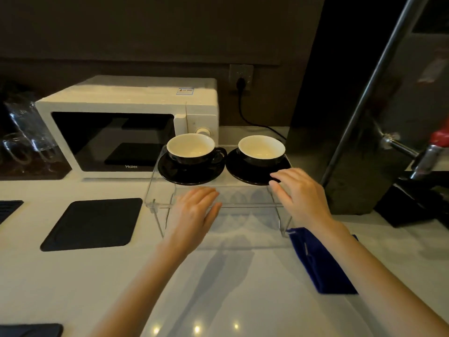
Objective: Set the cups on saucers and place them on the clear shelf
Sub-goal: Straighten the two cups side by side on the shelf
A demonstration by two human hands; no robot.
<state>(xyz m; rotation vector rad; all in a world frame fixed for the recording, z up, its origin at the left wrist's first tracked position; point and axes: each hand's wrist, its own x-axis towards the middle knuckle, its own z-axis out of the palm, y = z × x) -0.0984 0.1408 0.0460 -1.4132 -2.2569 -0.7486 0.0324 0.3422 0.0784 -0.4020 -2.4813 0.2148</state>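
Observation:
Two black cups with white insides stand on black saucers, side by side on the clear shelf [233,194]. The left cup [192,148] sits on the left saucer [170,172], its handle pointing right. The right cup [261,149] sits on the right saucer [247,175]. My left hand [194,210] hovers flat over the shelf's front edge, fingers apart, holding nothing. My right hand [298,193] is spread at the shelf's front right, its fingertips at the near rim of the right saucer.
A white microwave [126,122] stands behind the shelf on the left, a power cord [245,113] running to a wall socket. Black mats [93,224] lie on the white counter at left. A blue cloth [320,261] lies under my right forearm. A dark metal machine [364,142] stands at right.

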